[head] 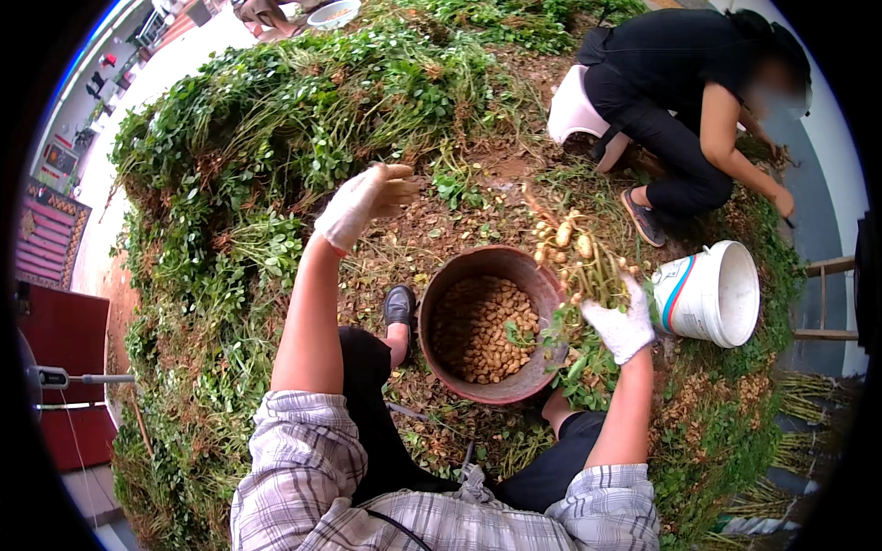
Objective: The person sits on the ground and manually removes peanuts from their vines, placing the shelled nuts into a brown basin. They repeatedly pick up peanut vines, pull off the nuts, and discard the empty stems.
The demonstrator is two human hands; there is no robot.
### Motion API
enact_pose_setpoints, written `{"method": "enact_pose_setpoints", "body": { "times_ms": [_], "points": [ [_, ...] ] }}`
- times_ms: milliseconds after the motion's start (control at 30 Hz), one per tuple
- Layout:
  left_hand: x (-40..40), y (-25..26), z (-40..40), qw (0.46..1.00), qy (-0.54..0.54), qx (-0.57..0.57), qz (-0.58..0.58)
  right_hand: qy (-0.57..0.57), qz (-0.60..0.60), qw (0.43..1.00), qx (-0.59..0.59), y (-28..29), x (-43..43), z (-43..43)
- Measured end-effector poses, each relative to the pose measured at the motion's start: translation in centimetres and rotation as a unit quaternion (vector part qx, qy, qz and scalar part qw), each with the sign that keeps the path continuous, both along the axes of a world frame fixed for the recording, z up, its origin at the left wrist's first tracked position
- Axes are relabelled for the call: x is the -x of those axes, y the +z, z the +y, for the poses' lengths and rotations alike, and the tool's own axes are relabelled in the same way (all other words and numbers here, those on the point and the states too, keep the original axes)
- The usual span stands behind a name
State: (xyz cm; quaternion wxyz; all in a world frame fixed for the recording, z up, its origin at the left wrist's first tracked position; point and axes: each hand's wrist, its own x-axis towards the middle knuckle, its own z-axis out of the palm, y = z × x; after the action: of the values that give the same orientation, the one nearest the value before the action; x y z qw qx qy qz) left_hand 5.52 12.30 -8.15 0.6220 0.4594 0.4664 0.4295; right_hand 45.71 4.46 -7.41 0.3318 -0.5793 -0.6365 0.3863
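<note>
Gripped in my right hand (622, 324), which wears a white work glove, is an uprooted peanut plant (582, 251). Its roots, with several pods, point up and away from me, and its leaves hang beside the bucket's right rim. My left hand (368, 203), in a glove with a tan palm side, is raised at the left with its fingers extended and nothing visible in it. Between my legs stands a reddish bucket (431, 348), partly filled with loose peanuts (499, 337). A few green leaves lie on these peanuts.
Heaped peanut plants (275, 144) curve around the left and far side. A white plastic bucket (710, 296) lies tilted at the right. Beyond it a person (675, 110) bends forward on a pale stool (575, 110). Another person's hands and a basin (334, 14) appear at the top.
</note>
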Motion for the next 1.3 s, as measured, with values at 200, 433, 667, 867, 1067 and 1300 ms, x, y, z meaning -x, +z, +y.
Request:
{"method": "enact_pose_setpoints", "body": {
  "times_ms": [200, 433, 667, 867, 1067, 1300],
  "points": [
    [-7.5, 2.1, -0.9, 0.968, -0.029, -0.16, 0.191, 0.013, -0.064, 0.998, 0.012, 0.9, 1.9, -0.1],
    [-14.1, 2.4, -3.3, 0.9, -0.05, -0.25, 0.353, 0.043, -0.179, 0.983, -0.01, 0.4, 3.0, 0.2],
    [-13.5, 1.2, -2.6, 0.925, -0.08, -0.224, 0.295, 0.054, -0.191, 0.98, -0.024, -0.1, 2.6, 0.4],
    [-13.3, 1.3, -2.1, 0.903, -0.032, -0.277, 0.328, 0.089, -0.217, 0.972, -0.004, -0.1, 2.4, 0.4],
    [-12.9, 0.3, -0.7, 0.896, 0.026, -0.363, 0.256, 0.117, -0.237, 0.963, -0.048, 0.8, 3.7, 0.0],
    [-13.7, 0.2, -0.7, 0.984, 0.115, -0.128, 0.04, 0.122, -0.254, 0.952, -0.117, 0.9, 4.3, -0.3]
  ]
}}
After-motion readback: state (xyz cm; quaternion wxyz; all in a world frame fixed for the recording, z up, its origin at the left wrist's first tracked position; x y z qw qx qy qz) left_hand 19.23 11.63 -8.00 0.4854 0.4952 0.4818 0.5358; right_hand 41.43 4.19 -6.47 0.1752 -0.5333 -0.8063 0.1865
